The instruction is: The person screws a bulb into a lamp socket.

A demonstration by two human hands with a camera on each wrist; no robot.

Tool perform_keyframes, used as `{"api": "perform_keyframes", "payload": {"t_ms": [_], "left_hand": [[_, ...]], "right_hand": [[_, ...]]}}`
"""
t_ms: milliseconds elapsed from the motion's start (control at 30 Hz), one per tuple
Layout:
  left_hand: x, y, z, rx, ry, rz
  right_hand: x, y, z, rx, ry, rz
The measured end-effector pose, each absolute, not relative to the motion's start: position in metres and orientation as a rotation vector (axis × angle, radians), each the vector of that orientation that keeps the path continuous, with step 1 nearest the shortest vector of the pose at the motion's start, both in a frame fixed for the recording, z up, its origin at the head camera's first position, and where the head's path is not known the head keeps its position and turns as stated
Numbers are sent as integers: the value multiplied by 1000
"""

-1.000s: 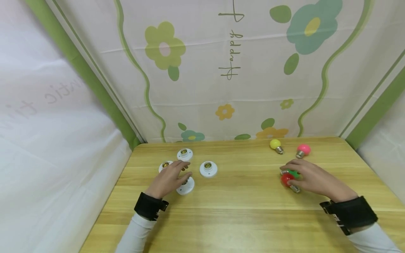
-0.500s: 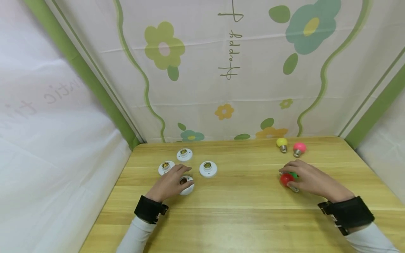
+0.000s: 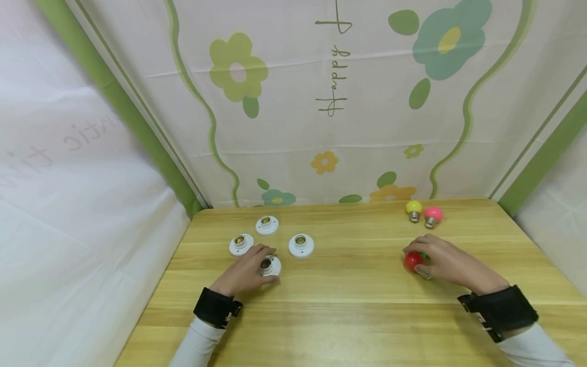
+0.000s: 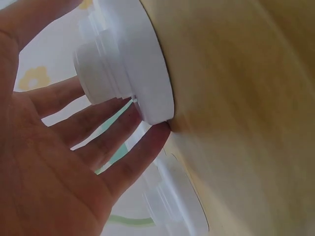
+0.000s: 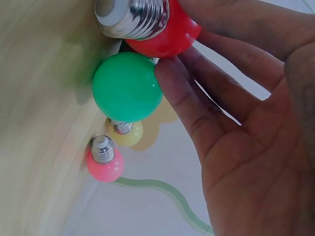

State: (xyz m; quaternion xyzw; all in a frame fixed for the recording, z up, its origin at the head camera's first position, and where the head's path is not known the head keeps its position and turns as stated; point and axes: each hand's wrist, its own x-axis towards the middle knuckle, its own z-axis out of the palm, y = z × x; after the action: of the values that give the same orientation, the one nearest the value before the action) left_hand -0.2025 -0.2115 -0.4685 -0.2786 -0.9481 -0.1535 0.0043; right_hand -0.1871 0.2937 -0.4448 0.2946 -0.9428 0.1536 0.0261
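Observation:
Four-piece clutter aside, my left hand reaches over the nearest white lamp holder, thumb on its near side and fingers on the far side. In the left wrist view, fingertips touch the edge of that round base, which stands on the table; the thumb's tip is out of view. My right hand pinches a red light bulb between thumb and fingers. The right wrist view shows its metal screw cap. A green bulb lies against the red one, touching a finger; the head view mostly hides it.
Further white lamp holders stand behind the left hand: one at left, one at the back, one to the right. A yellow bulb and a pink bulb lie near the table's back edge, before a printed cloth.
The yellow bulb has rolled right, towards the pink bulb, which has shifted slightly left. My left thumb has come down to the lamp holder's near side. My right hand has moved slightly left.

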Motion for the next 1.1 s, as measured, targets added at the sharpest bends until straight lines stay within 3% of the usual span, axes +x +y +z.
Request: {"api": "perform_keyframes", "payload": {"t_ms": [1100], "left_hand": [[-198,-216,-468,-917,-3015,-511]], "right_hand": [[-187,290,-450,887,-2930,485]]}}
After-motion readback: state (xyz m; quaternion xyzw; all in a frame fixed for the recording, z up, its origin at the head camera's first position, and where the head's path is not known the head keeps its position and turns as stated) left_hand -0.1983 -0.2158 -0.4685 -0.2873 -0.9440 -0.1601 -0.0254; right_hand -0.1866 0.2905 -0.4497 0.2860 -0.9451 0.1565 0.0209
